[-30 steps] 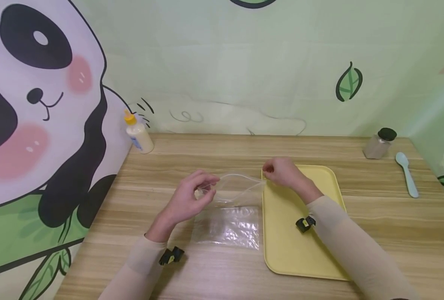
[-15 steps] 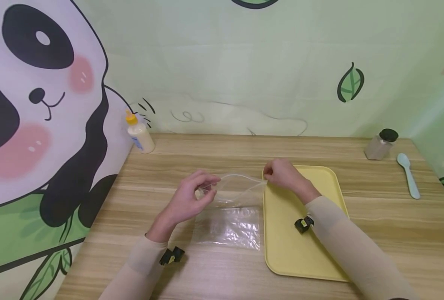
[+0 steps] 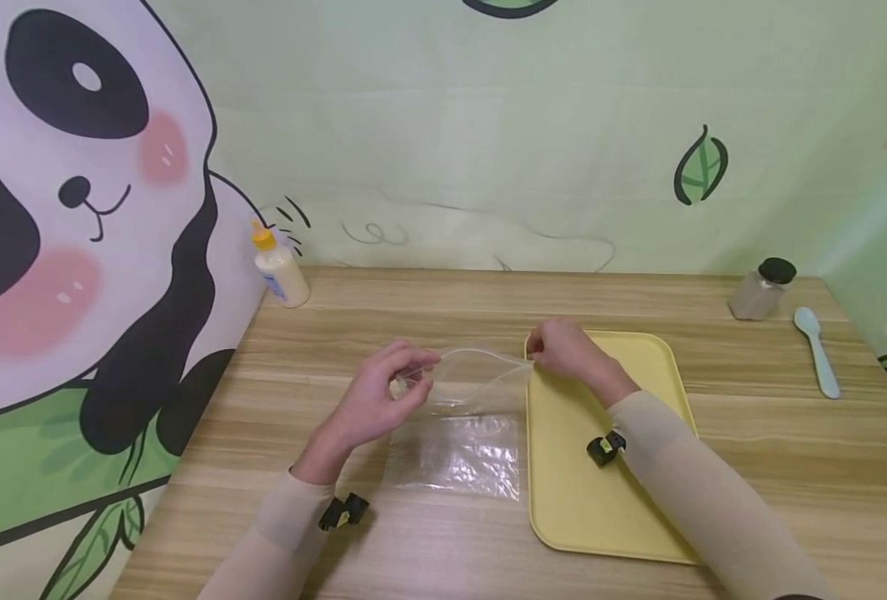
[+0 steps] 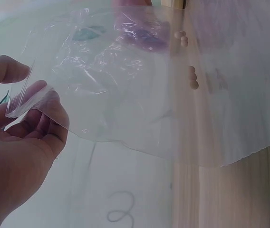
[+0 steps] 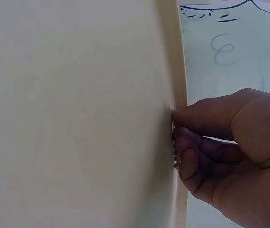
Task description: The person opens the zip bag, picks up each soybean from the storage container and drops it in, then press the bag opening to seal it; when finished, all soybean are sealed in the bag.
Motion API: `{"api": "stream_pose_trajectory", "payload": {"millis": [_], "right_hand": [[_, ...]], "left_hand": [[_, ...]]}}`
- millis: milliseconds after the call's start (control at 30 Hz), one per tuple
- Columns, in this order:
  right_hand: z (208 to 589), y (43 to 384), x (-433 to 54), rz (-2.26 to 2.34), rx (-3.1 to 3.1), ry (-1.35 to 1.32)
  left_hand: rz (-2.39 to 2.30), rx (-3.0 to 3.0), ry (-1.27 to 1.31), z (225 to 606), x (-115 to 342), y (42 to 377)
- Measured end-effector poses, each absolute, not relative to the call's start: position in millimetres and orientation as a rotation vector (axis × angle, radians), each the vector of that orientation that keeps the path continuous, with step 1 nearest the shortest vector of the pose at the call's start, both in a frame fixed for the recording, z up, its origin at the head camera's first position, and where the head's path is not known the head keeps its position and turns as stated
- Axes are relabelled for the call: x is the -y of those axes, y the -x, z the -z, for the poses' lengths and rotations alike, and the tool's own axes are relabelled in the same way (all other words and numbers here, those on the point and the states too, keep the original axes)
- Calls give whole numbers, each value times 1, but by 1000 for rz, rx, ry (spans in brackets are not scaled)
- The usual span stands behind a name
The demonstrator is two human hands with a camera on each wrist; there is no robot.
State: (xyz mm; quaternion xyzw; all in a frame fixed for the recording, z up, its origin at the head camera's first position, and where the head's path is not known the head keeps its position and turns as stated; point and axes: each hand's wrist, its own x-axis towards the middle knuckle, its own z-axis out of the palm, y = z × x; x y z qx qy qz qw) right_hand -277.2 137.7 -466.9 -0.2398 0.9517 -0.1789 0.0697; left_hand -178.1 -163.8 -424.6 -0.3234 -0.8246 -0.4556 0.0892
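Note:
A clear zip bag is stretched between both hands, its mouth spread apart at the top. My left hand holds the left end of the mouth, with the film between thumb and fingers in the left wrist view. My right hand pinches the right corner of the mouth, over the tray's far left corner. Several small round beige beans show through the film in the left wrist view. Small yellowish grains peep out beside the right fingers in the right wrist view.
A yellow tray lies under the right forearm. At the back left stands a bottle with a yellow nozzle cap. A black-lidded jar and a pale blue spoon are at the back right. A printed wall bounds the table.
Both hands keep their hold on the bag almost without moving. The whole head view has shifted very slightly to the right.

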Motion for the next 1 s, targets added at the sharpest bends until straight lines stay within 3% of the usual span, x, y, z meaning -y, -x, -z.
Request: {"api": "stream_pose_trajectory", "payload": {"millis": [633, 1000], "right_hand": [[460, 272, -140, 565, -2873, 697], [436, 260, -141, 670, -2910, 676]], "left_hand": [[1384, 2457, 957, 424, 163, 177], [1383, 2452, 963, 424, 163, 177]]}}
